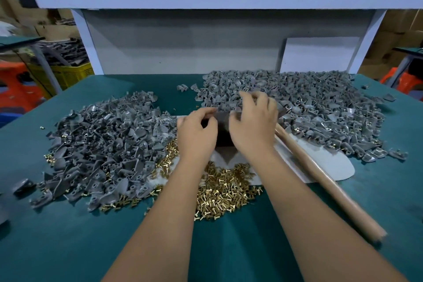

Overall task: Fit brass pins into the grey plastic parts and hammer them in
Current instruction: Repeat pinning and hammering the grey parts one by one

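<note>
Two hands were held over a dark block (pixel 223 137): the left hand (pixel 197 131) and right hand (pixel 253 121), fingers curled, though what was pinched could not be told. Brass pins (pixel 225 192) lay just below the wrists for easy reach, grey plastic parts (pixel 103 144) were heaped to either side, and the hammer handle (pixel 320 175) was parked beside the right wrist.

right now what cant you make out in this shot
1. Head view: whatever the left hand and right hand work on is hidden by their fingers and blurred.
2. The dark block between them is mostly covered by both hands.
3. The hammer head is hidden behind the right hand; only its wooden handle shows.
</note>
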Tool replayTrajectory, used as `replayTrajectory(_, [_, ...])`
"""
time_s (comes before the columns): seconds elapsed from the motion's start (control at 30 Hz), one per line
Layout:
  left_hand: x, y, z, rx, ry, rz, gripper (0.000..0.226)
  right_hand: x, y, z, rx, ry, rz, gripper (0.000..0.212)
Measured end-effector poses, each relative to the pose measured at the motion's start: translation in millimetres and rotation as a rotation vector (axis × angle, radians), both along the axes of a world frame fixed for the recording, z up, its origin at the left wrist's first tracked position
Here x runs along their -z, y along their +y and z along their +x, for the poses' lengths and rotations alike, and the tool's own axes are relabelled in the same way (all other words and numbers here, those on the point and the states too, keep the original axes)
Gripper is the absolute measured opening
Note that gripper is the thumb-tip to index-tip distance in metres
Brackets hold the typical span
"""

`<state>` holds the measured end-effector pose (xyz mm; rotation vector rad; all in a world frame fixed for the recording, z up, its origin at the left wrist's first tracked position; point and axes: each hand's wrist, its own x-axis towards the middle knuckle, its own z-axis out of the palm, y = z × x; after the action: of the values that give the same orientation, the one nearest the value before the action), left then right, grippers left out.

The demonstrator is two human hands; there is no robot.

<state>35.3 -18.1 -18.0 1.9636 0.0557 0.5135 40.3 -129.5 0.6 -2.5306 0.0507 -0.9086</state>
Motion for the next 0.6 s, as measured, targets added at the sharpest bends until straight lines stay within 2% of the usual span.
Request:
replayTrajectory(0.07, [-5, 2, -3, -0.009, -0.022, -0.033, 0.029, 6, 12, -18, -0.088, -0.060, -0.017, 0.037])
replayTrajectory(0.13, [-9, 10, -5, -0.051, -0.073, 0.044, 0.035, 9, 23, -35, -0.225, -0.072, -0.011, 0.030])
replayTrajectory(0.2, [-11, 23, -7, -0.179, -0.079, 0.292, 0.045, 10, 31, -47, -0.333, 0.001, 0.010, 0.021])
replayTrajectory(0.27, [-13, 38, -10, -0.298, -0.002, 0.559, 0.046, 12, 35, -54, -0.376, 0.108, -0.046, 0.021])
replayTrajectory(0.33, [-14, 47, -13, -0.347, 0.133, 0.670, 0.040, 13, 38, -56, -0.368, 0.226, -0.199, 0.024])
replayTrajectory(0.4, [-14, 52, -14, -0.356, 0.250, 0.692, 0.034, 13, 40, -58, -0.350, 0.291, -0.326, 0.025])
replayTrajectory(0.47, [-12, 56, -14, -0.346, 0.312, 0.657, 0.030, 13, 39, -59, -0.353, 0.298, -0.349, 0.025])
replayTrajectory(0.6, [-8, 59, -14, -0.353, 0.303, 0.587, 0.030, 12, 38, -58, -0.396, 0.280, -0.337, 0.023])
